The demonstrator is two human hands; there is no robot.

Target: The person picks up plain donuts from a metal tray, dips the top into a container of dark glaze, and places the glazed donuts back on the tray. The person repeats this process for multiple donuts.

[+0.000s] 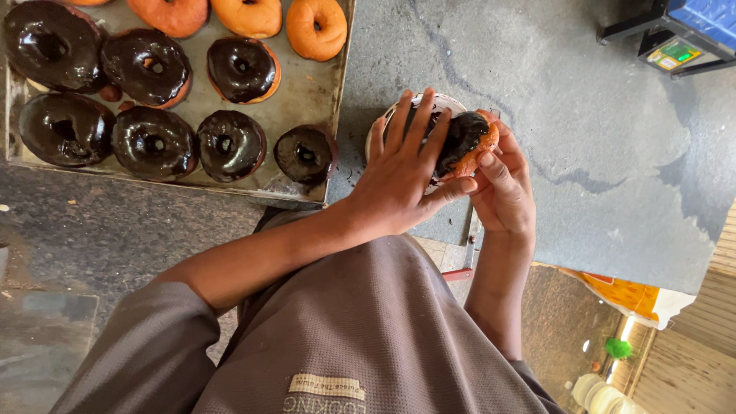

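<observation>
My left hand point(402, 172) lies flat over a white bowl point(452, 102) of dark chocolate glaze on the grey counter, fingers spread across its rim. My right hand point(502, 188) holds a doughnut point(469, 142) tilted at the bowl's right edge, its upper face coated in dark glaze, its orange underside showing. My left thumb touches the doughnut's lower edge. Most of the bowl is hidden under my left hand.
A metal tray point(307, 84) at the upper left carries several chocolate-glazed doughnuts point(230, 144) and a few plain orange ones point(317, 28) along its far edge. A scale with a green display point(675, 52) stands at the top right. The counter edge runs below my hands.
</observation>
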